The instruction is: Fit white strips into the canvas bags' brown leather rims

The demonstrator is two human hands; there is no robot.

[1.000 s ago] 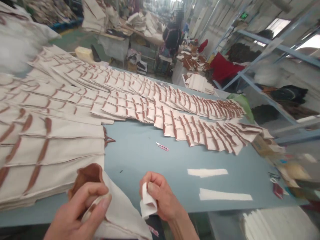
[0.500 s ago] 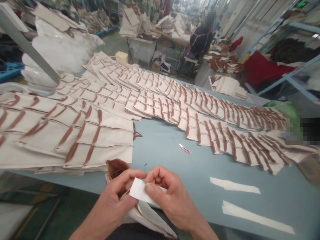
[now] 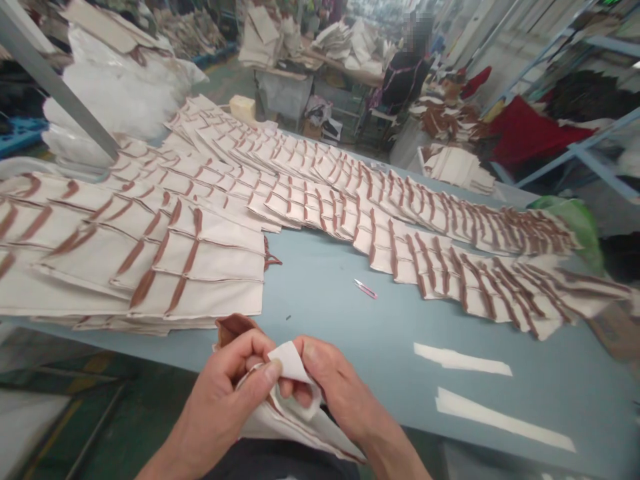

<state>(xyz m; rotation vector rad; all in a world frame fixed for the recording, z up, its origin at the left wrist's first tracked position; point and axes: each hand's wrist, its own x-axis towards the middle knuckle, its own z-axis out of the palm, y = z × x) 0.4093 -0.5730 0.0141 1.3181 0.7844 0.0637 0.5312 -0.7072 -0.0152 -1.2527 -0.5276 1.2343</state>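
My left hand (image 3: pixel 235 380) is closed, its thumb pressing the end of a white strip (image 3: pixel 290 361) against a cream cloth piece with brown trim (image 3: pixel 300 437). My right hand (image 3: pixel 335 380) is closed on the same strip, with some fingertips tucked behind it. Between the hands the strip bends into a loop. A brown flap (image 3: pixel 237 328) of the piece sticks up behind my left hand. The cloth hangs down over my lap, and part of it is hidden by my hands.
Overlapping rows of cream cloth pieces with brown strips (image 3: pixel 320 207) cover the back and left of the blue-grey table (image 3: pixel 320 280). Pink-handled thread snips (image 3: pixel 366 289) lie mid-table. White strips (image 3: pixel 505 419) lie at the right. A person (image 3: pixel 405 77) sits beyond.
My left thumb has moved onto the white strip's end. My right hand has shifted slightly right and turned, and the strip now curls into a loop. The view has tilted slightly.
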